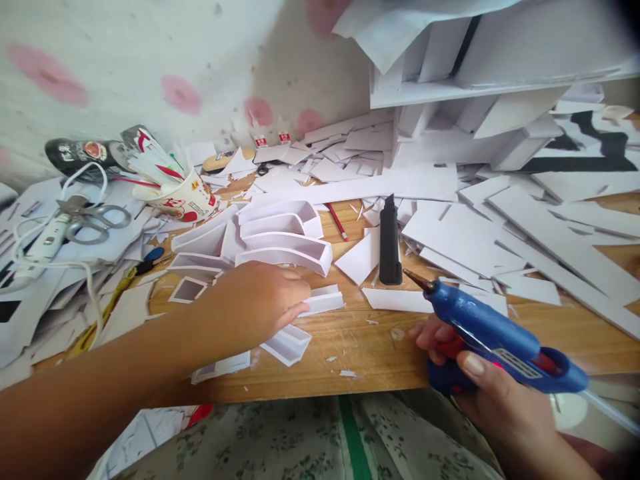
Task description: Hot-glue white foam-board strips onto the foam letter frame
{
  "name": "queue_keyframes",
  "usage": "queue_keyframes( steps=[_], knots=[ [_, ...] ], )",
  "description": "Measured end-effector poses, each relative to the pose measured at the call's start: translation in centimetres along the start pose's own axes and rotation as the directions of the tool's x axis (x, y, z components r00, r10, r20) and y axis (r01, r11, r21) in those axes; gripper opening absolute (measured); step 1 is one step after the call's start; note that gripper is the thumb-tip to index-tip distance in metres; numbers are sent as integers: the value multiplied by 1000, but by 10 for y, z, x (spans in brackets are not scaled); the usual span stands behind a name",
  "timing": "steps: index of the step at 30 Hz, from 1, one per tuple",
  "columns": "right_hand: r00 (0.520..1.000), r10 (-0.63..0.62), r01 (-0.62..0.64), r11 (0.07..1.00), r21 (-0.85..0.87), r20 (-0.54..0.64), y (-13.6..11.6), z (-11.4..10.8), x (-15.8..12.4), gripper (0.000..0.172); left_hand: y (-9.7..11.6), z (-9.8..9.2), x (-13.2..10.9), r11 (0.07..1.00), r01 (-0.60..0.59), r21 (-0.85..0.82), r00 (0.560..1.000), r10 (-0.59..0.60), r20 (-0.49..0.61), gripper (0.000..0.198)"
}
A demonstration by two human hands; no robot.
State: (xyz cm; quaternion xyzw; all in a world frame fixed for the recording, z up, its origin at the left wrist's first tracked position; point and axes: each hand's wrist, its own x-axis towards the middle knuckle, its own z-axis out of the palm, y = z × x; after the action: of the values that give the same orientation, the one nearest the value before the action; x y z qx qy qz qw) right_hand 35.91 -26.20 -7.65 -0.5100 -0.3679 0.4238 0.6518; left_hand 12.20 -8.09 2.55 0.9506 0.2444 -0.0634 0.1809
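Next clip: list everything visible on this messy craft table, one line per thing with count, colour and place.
glue gun: one, blue, right front, nozzle pointing left
small channel piece: one, white, centre, at the left fingertips
folded channel pieces: several, white, centre left
flat card offcuts: many, white, right and back
utility knife: one, black, centre, standing upright
pencil: one, red, behind centre
paper cup: one, white and red, left, tipped, holding scraps
scissors: one, grey, far left
card model: one, white, back right
table: one, wooden
left hand: touching small channel piece
right hand: gripping glue gun
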Motion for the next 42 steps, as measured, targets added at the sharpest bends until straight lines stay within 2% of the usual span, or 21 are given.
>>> queue_keyframes(
  steps=[3, 7, 12, 20, 26, 31, 38, 42],
  knots=[
    [1000, 11, -11, 1000, -8, -15, 1, 0, -1, 21, -1, 0, 0, 1000, 7, -16, 1000, -7, -7, 23],
    [999, -34, 34, 999, -36, 1, -2, 1, 0, 21, -1, 1, 1, 996, 20, -87, 999, -22, -30, 19],
    [1000, -6, 6, 994, -108, -6, -2, 1, 1, 29, -4, 4, -2, 999, -21, 37, 999, 22, -28, 21],
    [999, -12, 13, 1000, -3, 51, 2, -1, 0, 21, -4, 4, -3, 983, -55, 174, 998, 48, 39, 25],
    [998, -27, 28, 999, -17, 63, 1, -3, -2, 17, -5, 4, -3, 981, -104, 164, 995, 102, 19, 24],
    [999, -37, 41, 991, -124, 35, 3, -4, 1, 24, -9, 8, -3, 981, -116, 156, 992, 121, -22, 24],
    [997, -67, 72, 992, -106, 47, 6, -5, -1, 19, -5, 4, -1, 992, -61, 108, 997, 56, 50, 22],
    [995, -71, 75, 996, -53, 72, 4, -4, -1, 14, -4, 3, -1, 995, -53, 86, 998, 50, 47, 20]
  ],
)
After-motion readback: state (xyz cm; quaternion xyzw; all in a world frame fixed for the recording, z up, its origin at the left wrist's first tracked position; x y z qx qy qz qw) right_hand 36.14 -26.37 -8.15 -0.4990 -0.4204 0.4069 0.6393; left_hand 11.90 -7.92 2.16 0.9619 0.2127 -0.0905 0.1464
